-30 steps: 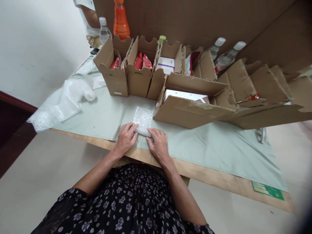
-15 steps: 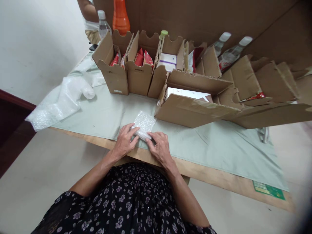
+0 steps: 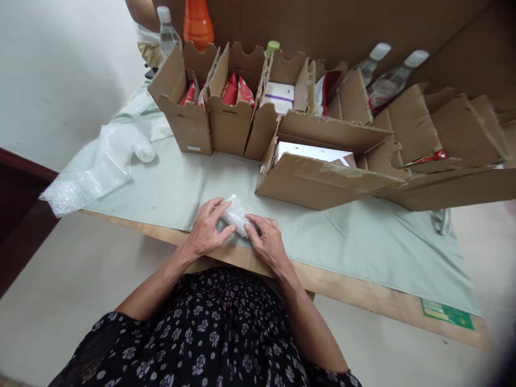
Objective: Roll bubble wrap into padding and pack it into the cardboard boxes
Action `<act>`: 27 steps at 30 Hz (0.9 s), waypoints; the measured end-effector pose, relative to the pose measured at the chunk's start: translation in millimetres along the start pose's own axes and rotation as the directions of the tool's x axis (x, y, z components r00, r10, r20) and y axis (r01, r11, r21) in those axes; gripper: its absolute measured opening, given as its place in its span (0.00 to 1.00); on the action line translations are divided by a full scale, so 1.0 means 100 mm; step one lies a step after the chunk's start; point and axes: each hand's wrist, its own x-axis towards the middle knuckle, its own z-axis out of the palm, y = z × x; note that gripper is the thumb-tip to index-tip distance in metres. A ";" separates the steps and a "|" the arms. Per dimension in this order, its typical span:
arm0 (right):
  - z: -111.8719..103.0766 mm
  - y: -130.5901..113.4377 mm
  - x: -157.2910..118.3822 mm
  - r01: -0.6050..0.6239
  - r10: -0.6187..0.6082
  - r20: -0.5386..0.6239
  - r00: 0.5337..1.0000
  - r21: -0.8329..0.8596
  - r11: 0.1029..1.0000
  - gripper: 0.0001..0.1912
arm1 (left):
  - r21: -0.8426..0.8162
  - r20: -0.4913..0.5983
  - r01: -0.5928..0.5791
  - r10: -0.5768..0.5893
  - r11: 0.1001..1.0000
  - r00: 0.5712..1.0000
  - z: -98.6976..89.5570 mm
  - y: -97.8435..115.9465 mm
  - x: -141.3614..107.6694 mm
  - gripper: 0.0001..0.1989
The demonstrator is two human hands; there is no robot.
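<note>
A small roll of bubble wrap [image 3: 237, 216] lies on the green cloth near the table's front edge. My left hand [image 3: 206, 228] grips its left end, thumb below and fingers on top. At the right end my right hand [image 3: 268, 240] holds it the same way, with fingers bent over the plastic. A short loose flap shows at the far side of the roll. Whatever is wrapped inside cannot be made out.
A larger sheet of bubble wrap [image 3: 97, 166] hangs over the table's left edge. Several cardboard boxes [image 3: 229, 129] with red packets and white boxes line the back. One cardboard box [image 3: 322, 185] stands nearer on the right. Bottles [image 3: 169, 35] stand behind; a person's arm [image 3: 142, 13] shows far left.
The bubble wrap has been rolled away from me, so its flat far part is much shorter. Both my hands have stayed on its ends.
</note>
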 end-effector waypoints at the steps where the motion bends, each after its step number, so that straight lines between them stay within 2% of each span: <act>1: 0.00 0.01 -0.01 -0.003 0.003 0.009 1.000 -0.003 1.000 0.15 | -0.005 0.004 -0.003 0.003 1.000 1.000 0.00 0.00 -0.01 0.24; 7: 0.01 -0.08 -0.09 0.021 -0.046 -0.148 0.988 -0.167 0.986 0.18 | 0.033 0.026 0.022 -0.023 0.999 0.999 0.06 -0.04 0.02 0.17; 11: 0.04 -0.09 -0.09 0.111 -0.121 -0.038 0.992 -0.208 0.972 0.20 | 0.062 0.020 0.054 -0.055 0.997 0.998 0.09 -0.01 0.08 0.19; 13: 0.05 -0.04 -0.06 0.055 -0.063 -0.046 0.997 -0.159 0.986 0.18 | 0.016 -0.050 0.112 -0.111 0.994 0.993 0.10 0.00 0.07 0.22; 15: 0.04 0.02 -0.04 -0.072 0.068 -0.112 0.991 -0.037 0.997 0.16 | -0.095 -0.120 0.201 -0.211 0.975 0.970 0.11 0.03 0.03 0.26; 17: 0.01 0.05 -0.04 -0.190 0.214 -0.156 0.964 0.155 0.969 0.16 | -0.260 -0.122 0.305 -0.345 0.916 0.931 0.12 0.08 -0.02 0.28; 18: -0.01 0.04 -0.04 -0.223 0.268 -0.156 0.951 0.256 0.940 0.17 | -0.359 -0.082 0.350 -0.403 0.865 0.912 0.12 0.12 -0.05 0.29; 19: -0.02 0.01 -0.04 -0.239 0.301 -0.140 0.943 0.346 0.907 0.18 | -0.459 -0.014 0.384 -0.439 0.801 0.898 0.12 0.17 -0.06 0.29; 21: -0.05 -0.08 -0.06 -0.235 0.305 -0.082 0.949 0.460 0.856 0.18 | -0.631 0.155 0.430 -0.438 0.646 0.886 0.13 0.27 -0.07 0.27; 24: -0.08 -0.22 -0.09 -0.179 0.225 -0.043 0.973 0.466 0.866 0.15 | -0.754 0.297 0.467 -0.394 0.461 0.870 0.15 0.39 -0.03 0.23; 27: -0.15 -0.26 -0.13 -0.147 0.213 -0.108 0.971 0.435 0.889 0.13 | -0.774 0.318 0.489 -0.422 0.402 0.849 0.13 0.45 0.01 0.21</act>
